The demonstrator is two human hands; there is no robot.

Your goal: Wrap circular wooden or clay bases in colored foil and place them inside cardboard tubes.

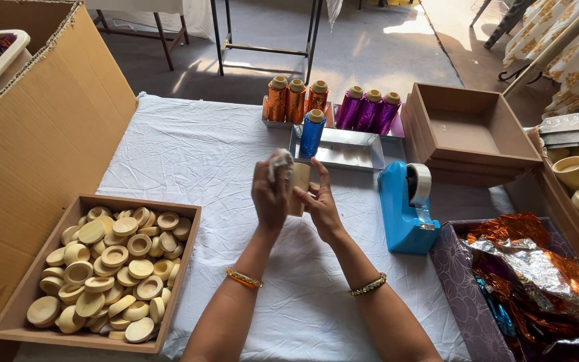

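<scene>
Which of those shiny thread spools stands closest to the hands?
The blue spool, standing alone in front of the orange and purple rows, just beyond the hands; it is the only blue one.

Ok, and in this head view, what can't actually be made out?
- The beige cylinder between the hands: mostly covered by the left hand and right hand.
- The white cloth: bunched under the left fingers, so its extent is hidden.
- The foil wrappers: cut off by the right and bottom edges.
- The tape dispenser: its cutter end is too small to read.
</scene>
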